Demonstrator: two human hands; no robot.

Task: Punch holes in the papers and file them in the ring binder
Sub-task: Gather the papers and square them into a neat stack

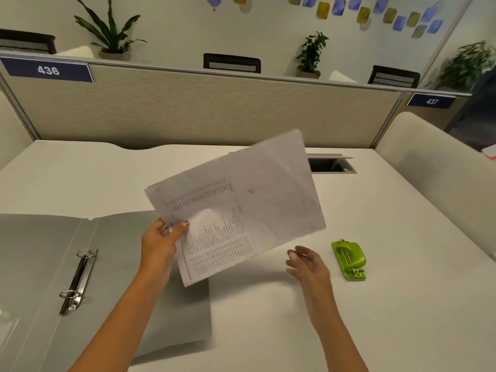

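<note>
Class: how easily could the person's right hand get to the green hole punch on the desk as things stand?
Probably easily. The right hand is open and empty, hovering just left of the green hole punch, with only bare desk between them. The papers, pinched by the left hand, are raised off to the left.

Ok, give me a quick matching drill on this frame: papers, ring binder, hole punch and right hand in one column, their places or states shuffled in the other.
Things:
1. papers
2. ring binder
3. hole punch
4. right hand

States:
A. lying open on the desk, at the left
B. empty, fingers spread, under the sheets' right edge
C. held up off the desk by the left hand
D. green, resting on the desk at the right

Pairs: 1-C, 2-A, 3-D, 4-B
</note>
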